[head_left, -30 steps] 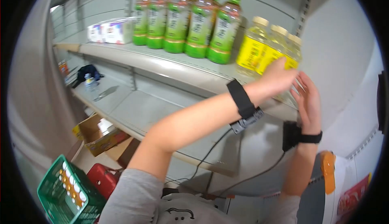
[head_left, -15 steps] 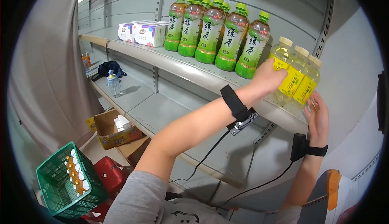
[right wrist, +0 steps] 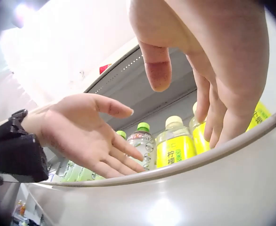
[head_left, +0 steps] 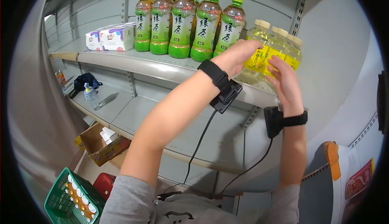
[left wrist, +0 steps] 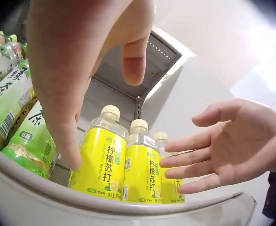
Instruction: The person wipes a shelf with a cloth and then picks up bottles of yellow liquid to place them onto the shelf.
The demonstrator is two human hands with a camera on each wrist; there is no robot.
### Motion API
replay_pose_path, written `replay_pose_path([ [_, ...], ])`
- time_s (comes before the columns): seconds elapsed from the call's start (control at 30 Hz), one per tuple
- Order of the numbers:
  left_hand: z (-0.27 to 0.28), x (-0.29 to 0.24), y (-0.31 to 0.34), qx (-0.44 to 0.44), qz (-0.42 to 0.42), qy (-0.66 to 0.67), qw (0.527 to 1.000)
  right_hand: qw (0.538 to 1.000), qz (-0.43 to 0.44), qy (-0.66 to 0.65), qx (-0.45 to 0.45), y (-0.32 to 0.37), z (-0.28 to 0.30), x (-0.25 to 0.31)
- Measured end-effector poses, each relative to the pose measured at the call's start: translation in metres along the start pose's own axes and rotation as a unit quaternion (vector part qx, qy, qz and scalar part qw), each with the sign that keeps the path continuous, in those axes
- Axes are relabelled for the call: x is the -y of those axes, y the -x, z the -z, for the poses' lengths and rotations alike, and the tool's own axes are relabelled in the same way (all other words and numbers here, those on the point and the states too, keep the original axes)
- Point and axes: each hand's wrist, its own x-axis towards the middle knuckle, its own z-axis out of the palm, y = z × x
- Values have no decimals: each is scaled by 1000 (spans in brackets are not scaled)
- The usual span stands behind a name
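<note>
Yellow-labelled lemon soda bottles with cream caps stand at the right end of the upper shelf, three across the front and others behind. My left hand is at their left side, fingers straight, between them and the green tea bottles. In the left wrist view its fingertips overlap the edge of the leftmost soda bottle. Lower and to the right, my right hand has its fingers spread before the right-hand soda bottles. Both palms face inward, and nothing is held in either hand.
White tissue packs sit left of the tea. The shelf's front lip runs below the hands, and a side wall bounds the right. Below are a clear bottle, an open carton and a green basket of bottles.
My left hand has let go of the left soda bottle and opened at the group's left side. My right hand has come round to their front. The soda bottles now stand further back on the shelf.
</note>
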Motion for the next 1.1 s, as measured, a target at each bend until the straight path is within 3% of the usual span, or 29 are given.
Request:
replay_pose_path([
  [0.4, 3, 0, -18, 34, 30, -76, 996, 999, 7, 17, -27, -17, -17, -7],
  [0.57, 5, 0, -15, 59, 16, -45, 997, 999, -1, -4, -40, -26, -13, -9],
  [0.83, 5, -4, -14, 41, 29, -92, 995, 999, -13, -10, -43, -27, -20, -7],
  [1.1, 1, 0, -18, -6, 23, -95, 995, 991, -38, 78, -103, -30, -33, 1],
])
